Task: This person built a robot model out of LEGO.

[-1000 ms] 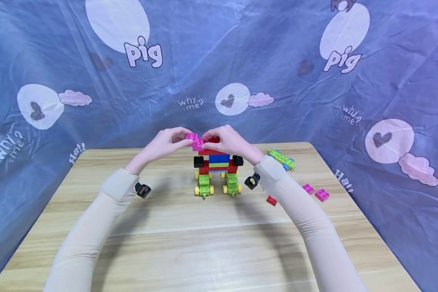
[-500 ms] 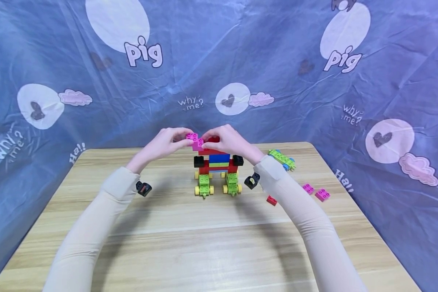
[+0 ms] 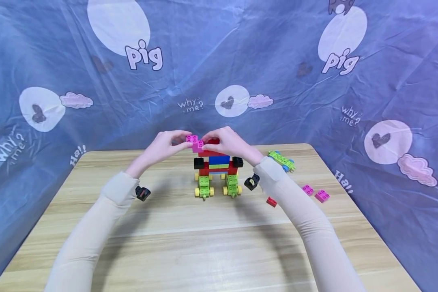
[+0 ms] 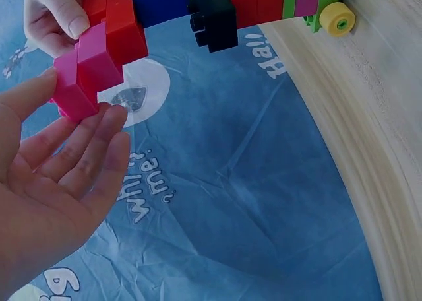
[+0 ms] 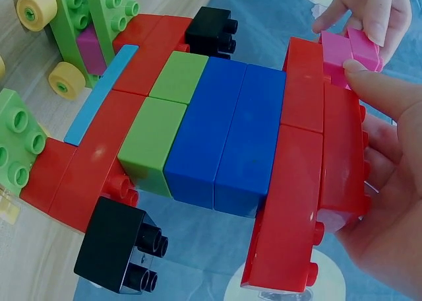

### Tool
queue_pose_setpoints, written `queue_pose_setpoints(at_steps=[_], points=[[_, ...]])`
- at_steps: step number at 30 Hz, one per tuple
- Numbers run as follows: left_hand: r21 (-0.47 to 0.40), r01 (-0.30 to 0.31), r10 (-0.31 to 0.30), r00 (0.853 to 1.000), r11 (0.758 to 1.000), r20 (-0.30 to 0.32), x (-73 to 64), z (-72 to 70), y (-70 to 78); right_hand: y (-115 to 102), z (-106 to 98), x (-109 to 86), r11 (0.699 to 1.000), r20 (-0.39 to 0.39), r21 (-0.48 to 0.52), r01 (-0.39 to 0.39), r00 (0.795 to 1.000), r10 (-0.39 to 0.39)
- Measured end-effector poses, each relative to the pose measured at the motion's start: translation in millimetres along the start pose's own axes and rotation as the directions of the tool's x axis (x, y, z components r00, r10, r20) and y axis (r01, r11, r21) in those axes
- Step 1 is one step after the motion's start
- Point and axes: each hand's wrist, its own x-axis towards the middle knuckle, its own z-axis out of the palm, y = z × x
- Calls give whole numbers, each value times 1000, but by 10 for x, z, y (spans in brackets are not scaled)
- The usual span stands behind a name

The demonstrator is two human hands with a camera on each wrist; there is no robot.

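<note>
At the top left of a toy built from building bricks [image 3: 219,160] sit two stepped pink bricks [image 3: 192,140]. My left hand [image 3: 163,145] pinches the outer pink brick [image 4: 72,93] between thumb and fingertips. My right hand [image 3: 228,142] steadies the toy's top: its thumb presses the inner pink brick [image 5: 336,53], while its fingers reach behind the red bricks [image 5: 343,149], partly hidden. Below the red top come blue bricks [image 5: 227,129] and green ones, then a red layer with black bricks [image 3: 198,163] at both sides. Two green wheeled bases [image 3: 204,186] with yellow wheels carry the toy.
To the right, a green wheeled base [image 3: 281,161] with blue wheels lies on the wooden table [image 3: 190,251]. Two loose pink bricks [image 3: 322,196] and a red brick [image 3: 271,201] lie nearer. A blue printed cloth [image 3: 190,61] hangs behind the table.
The head view has shifted slightly, so the scene sits a little lower in it. Both hands stay at the pink bricks, with hardly any visible movement.
</note>
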Motion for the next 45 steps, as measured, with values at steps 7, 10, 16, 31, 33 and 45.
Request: queue_pose_setpoints(at_steps=[7,10,16,31,33,45], points=[[-7,19,-20,998,1000,-53,-33,4,-15,-1,2,-11,1000,0,5,-9,1000,9],[-21,30,-31,998,999,-52,-39,9,-29,-3,4,-9,1000,0,12,-5,1000,5],[-45,20,-23,998,999,-61,-30,21,-33,12,8,6,1000,-3,17,-7,1000,7],[-52,24,-27,998,998,-51,-38,44,-81,2,10,-21,1000,-7,-4,20,1000,-20],[-57,31,-33,998,998,-49,-39,49,-88,6,10,-25,1000,-7,-12,27,1000,-27],[-75,48,-52,997,996,-49,-52,71,-103,47,-66,-195,997,-125,67,50,991,-42]])
